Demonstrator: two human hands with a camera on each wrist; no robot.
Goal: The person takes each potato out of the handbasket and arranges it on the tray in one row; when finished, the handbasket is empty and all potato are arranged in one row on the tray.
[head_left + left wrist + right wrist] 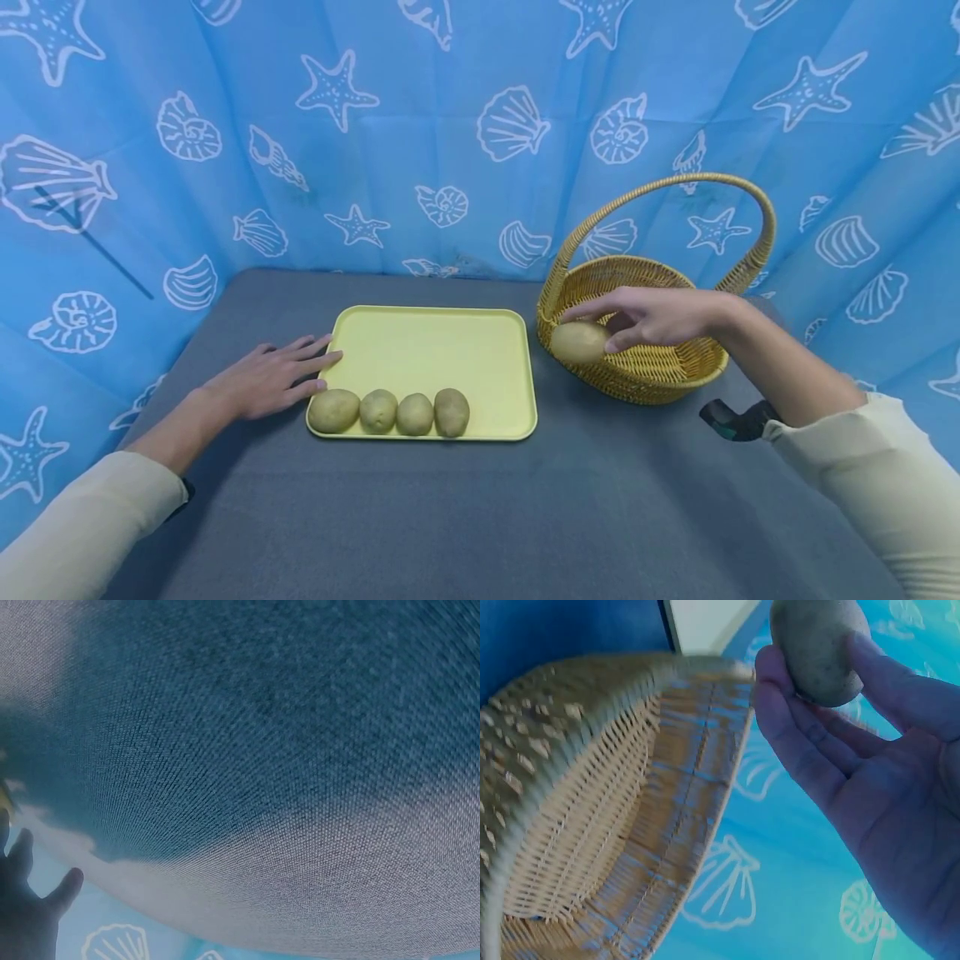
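My right hand (652, 317) pinches a potato (580, 342) between thumb and fingers, above the left rim of a wicker basket (637, 390) with a tall arched handle. In the right wrist view the same potato (817, 652) sits at the fingertips, apart from the basket's rim. My left hand (266, 379) lies with fingers spread at the left edge of a pale yellow tray (435, 346), fingertips over its rim. Several potatoes (378, 411) stand in a row along the tray's near edge, starting at the left corner. Only part of the left hand (26, 900) shows in the left wrist view.
A grey cloth (450, 517) covers the table under tray and basket. Behind the table hangs a blue curtain (420, 117) with white shells and starfish. A dark device (738, 419) is strapped at the right wrist. The basket stands right of the tray.
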